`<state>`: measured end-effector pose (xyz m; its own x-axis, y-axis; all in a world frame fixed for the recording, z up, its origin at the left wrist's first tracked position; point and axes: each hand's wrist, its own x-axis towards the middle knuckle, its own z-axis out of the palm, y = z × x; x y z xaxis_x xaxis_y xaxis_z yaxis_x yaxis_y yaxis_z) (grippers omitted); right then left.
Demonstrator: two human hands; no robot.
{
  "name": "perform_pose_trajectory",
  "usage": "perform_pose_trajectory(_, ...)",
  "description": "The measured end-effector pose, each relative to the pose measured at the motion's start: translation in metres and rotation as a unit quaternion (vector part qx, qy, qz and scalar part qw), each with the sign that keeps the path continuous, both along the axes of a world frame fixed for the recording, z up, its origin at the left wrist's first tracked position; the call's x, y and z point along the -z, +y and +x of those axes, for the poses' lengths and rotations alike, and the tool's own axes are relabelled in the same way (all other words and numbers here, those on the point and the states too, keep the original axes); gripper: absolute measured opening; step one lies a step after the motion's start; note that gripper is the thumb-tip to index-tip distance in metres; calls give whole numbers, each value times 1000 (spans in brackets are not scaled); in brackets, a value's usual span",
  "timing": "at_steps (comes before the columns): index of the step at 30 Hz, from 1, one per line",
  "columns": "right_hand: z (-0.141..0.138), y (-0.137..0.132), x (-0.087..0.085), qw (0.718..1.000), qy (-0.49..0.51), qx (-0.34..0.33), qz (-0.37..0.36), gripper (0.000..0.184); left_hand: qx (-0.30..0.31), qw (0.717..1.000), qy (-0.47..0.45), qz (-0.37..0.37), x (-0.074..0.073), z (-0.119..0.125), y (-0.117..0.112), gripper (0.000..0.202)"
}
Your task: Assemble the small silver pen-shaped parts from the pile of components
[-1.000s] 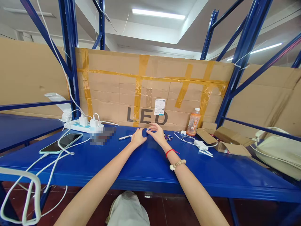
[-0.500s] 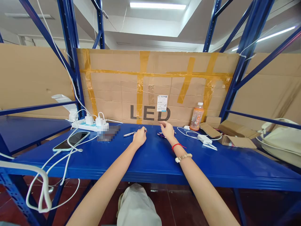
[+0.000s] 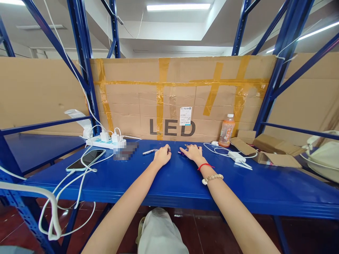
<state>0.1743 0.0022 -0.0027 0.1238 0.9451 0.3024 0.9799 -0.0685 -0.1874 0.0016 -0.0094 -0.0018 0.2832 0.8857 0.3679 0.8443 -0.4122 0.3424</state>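
Observation:
My left hand (image 3: 162,156) rests on the blue shelf top, its fingers curled closed around a silvery pen (image 3: 149,152). One end of that pen sticks out to the left of the hand, and a small dark piece shows at the fingertips on the right. My right hand (image 3: 193,153) lies low over some dark purple pens (image 3: 181,153), fingers apart and stretched forward and left. Its palm and fingers hide most of these pens, so how many there are I cannot tell. A red string and a beaded bracelet circle the right wrist.
Left on the shelf (image 3: 169,183) are a phone (image 3: 86,159), a white power strip (image 3: 106,141) with cables, and a blurred-out patch. To the right stand an orange drink bottle (image 3: 227,131), a white charger (image 3: 236,157) and an opened cardboard box (image 3: 277,158). A cardboard wall (image 3: 127,102) closes the back.
My right hand has come down onto the dark pens, its fingers spreading from a raised, bunched pose. The left hand keeps its curled hold. The whole view has shifted slightly.

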Motion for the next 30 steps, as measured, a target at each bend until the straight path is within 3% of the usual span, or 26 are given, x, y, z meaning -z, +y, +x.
perform_pose_trajectory(4,-3,-1,-1,1000,-11,-10,-18,62,18,1000,1,9,1,1,-1,18)
perform_pose_trajectory(16,-14,-1,3,995,-16,-94,14,46,133,987,88,16,7,12,-4,31)
perform_pose_trajectory(22,-10,3,6,992,17,-121,32,35,171,983,68,-2,5,13,-9,35)
perform_pose_trajectory(24,-10,3,5,988,24,-149,43,30,149,988,28,-16,2,13,-10,31)
perform_pose_trajectory(30,-20,-1,2,970,37,-228,73,27,-5,999,-53,-5,-5,10,-11,22)
